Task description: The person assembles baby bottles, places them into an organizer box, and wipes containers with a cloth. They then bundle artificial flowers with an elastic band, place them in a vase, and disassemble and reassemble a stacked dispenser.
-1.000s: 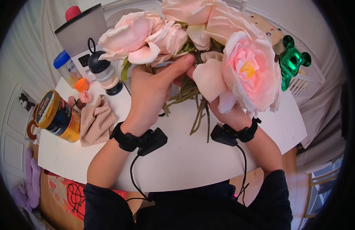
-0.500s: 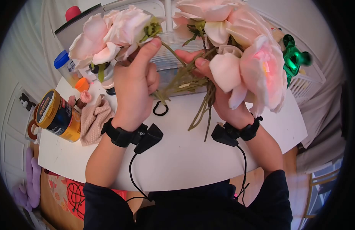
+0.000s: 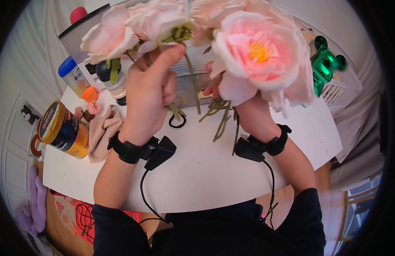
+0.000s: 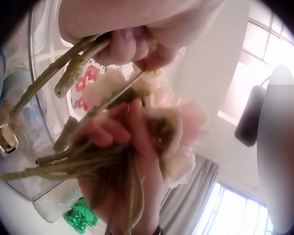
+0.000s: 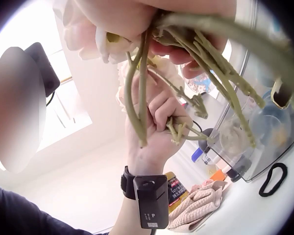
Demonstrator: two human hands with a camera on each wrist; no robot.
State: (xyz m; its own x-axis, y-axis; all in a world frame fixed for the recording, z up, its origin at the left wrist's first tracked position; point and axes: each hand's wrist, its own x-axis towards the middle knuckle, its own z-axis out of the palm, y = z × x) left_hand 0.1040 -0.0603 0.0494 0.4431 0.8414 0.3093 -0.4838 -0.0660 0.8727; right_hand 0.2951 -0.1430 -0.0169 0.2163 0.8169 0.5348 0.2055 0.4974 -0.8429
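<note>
In the head view my left hand (image 3: pixel 146 96) grips the stems of pale pink roses (image 3: pixel 110 36), their blooms above the fist. The thumb presses just under one bloom's green base, and a single long stem (image 3: pixel 192 85) hangs to its right. My right hand (image 3: pixel 257 115) grips a bunch of larger pink roses, the front rose (image 3: pixel 231 38) showing its yellow centre and hiding much of the hand. Below it the cut stems (image 3: pixel 221 117) point down over the table. In the left wrist view the right fingers (image 4: pixel 105 132) curl round the thick stem bundle (image 4: pixel 63 169).
A clear plastic box (image 5: pixel 262 132) stands behind the hands, a black hair tie (image 5: pixel 273 179) before it. At left are a yellow tub (image 3: pixel 67 132), a beige cloth (image 3: pixel 104 136), an orange cap (image 3: pixel 90 94) and a shaker bottle (image 3: pixel 116 87). A shiny green bear (image 3: pixel 323 68) stands at right.
My hands, close together a second ago, have parted, the left carrying its roses leftward. The right bunch has tilted, turning its front rose toward the head camera.
</note>
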